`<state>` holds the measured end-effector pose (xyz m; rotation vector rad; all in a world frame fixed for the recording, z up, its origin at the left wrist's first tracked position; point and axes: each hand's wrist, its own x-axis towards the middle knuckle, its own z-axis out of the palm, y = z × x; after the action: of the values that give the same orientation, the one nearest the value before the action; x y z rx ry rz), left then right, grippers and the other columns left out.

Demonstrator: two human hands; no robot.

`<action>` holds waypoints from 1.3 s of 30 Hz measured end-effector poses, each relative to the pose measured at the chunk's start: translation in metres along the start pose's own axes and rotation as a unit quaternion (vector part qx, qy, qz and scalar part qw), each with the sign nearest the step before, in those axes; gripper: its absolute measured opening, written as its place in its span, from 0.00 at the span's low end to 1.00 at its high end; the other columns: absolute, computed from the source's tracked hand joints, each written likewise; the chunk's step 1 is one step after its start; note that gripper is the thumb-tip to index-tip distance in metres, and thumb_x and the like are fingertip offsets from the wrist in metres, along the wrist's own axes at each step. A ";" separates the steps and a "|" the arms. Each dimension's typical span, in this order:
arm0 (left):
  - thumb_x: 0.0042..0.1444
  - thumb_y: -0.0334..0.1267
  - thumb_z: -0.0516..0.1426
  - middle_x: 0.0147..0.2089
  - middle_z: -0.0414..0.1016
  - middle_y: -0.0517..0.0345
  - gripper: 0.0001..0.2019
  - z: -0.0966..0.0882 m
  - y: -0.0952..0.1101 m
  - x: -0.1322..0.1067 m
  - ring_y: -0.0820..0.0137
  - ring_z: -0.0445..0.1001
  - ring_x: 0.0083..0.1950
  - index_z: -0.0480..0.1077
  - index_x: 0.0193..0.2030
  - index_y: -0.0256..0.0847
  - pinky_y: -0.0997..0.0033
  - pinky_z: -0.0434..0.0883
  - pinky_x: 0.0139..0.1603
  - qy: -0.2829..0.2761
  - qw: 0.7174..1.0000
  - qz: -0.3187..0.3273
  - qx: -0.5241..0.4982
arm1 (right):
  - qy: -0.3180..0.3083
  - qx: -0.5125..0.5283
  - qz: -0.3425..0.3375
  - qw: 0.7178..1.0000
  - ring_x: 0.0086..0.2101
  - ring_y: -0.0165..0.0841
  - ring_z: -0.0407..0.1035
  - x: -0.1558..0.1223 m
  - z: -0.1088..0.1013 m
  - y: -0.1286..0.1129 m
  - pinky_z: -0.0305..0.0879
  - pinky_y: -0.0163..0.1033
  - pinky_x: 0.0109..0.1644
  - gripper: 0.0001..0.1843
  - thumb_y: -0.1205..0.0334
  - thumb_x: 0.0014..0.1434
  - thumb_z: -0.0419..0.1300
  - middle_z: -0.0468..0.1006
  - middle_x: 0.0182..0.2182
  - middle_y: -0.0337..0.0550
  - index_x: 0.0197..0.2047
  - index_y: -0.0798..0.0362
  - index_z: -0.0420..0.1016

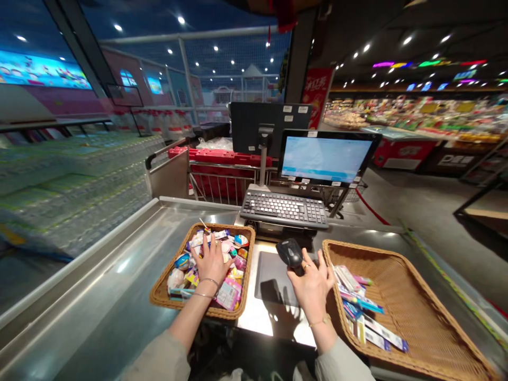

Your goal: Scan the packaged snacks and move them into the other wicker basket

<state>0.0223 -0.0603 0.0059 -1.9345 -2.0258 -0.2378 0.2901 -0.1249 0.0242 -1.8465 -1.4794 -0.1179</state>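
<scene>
My left hand (211, 260) lies in a wicker basket (162, 291) full of small colourful packaged items (234, 288), fingers stretched forward over them; whether it grips one is hidden. My right hand (311, 286) is closed on a black handheld barcode scanner (290, 252), held above a dark scanner plate (271, 278) set in the counter. To the right stands a larger wicker basket (413, 312) holding several long packaged items (359, 307) along its left side.
A black keyboard (284, 208) and a lit till screen (325, 157) stand behind the hands, with a second monitor (254, 124) facing away. The steel counter (107, 286) stretches left. Red shopping baskets (222, 156) sit behind a rail. Shop aisles lie at right.
</scene>
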 end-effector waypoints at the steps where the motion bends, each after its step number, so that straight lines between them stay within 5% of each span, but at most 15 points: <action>1: 0.55 0.56 0.57 0.73 0.50 0.39 0.33 0.001 -0.001 -0.002 0.43 0.37 0.74 0.67 0.62 0.36 0.27 0.33 0.66 -0.006 1.000 -0.011 0.005 | -0.001 0.003 -0.003 1.000 0.64 0.49 0.50 0.000 0.001 -0.002 0.42 0.59 0.61 0.11 0.56 0.52 0.58 0.75 0.55 0.41 0.36 0.48 0.79; 12: 0.50 0.55 0.61 0.71 0.53 0.32 0.31 0.003 0.004 -0.011 0.42 0.42 0.73 0.72 0.52 0.30 0.30 0.33 0.68 -0.013 0.997 -0.072 0.035 | -0.024 0.015 -0.033 0.999 0.65 0.47 0.48 0.002 0.008 -0.011 0.41 0.59 0.62 0.10 0.56 0.52 0.58 0.75 0.55 0.40 0.35 0.48 0.78; 19: 0.56 0.45 0.58 0.69 0.59 0.41 0.18 0.008 -0.005 -0.014 0.42 0.47 0.72 0.75 0.50 0.39 0.27 0.33 0.66 0.005 0.997 -0.080 -0.007 | -0.042 0.021 -0.036 0.998 0.65 0.47 0.48 0.004 0.006 -0.014 0.42 0.58 0.62 0.10 0.58 0.51 0.57 0.74 0.56 0.41 0.34 0.49 0.78; 26: 0.58 0.45 0.55 0.69 0.61 0.45 0.20 0.015 -0.013 -0.011 0.45 0.47 0.72 0.72 0.55 0.45 0.28 0.37 0.66 -0.004 0.992 -0.118 -0.046 | -0.046 0.025 -0.048 0.997 0.65 0.48 0.48 0.005 0.003 -0.011 0.42 0.58 0.61 0.10 0.58 0.52 0.57 0.73 0.57 0.43 0.34 0.50 0.77; 39: 0.59 0.47 0.55 0.66 0.65 0.51 0.15 0.009 -0.014 -0.009 0.49 0.45 0.74 0.76 0.49 0.48 0.27 0.37 0.66 0.012 0.991 -0.100 -0.087 | -0.036 0.020 -0.032 0.999 0.65 0.47 0.48 0.004 -0.001 -0.006 0.42 0.59 0.62 0.11 0.57 0.52 0.56 0.73 0.57 0.42 0.35 0.49 0.78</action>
<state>0.0072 -0.0664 -0.0042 -1.8143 -2.2501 -0.4976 0.2870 -0.1220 0.0298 -1.7897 -1.5790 -0.0529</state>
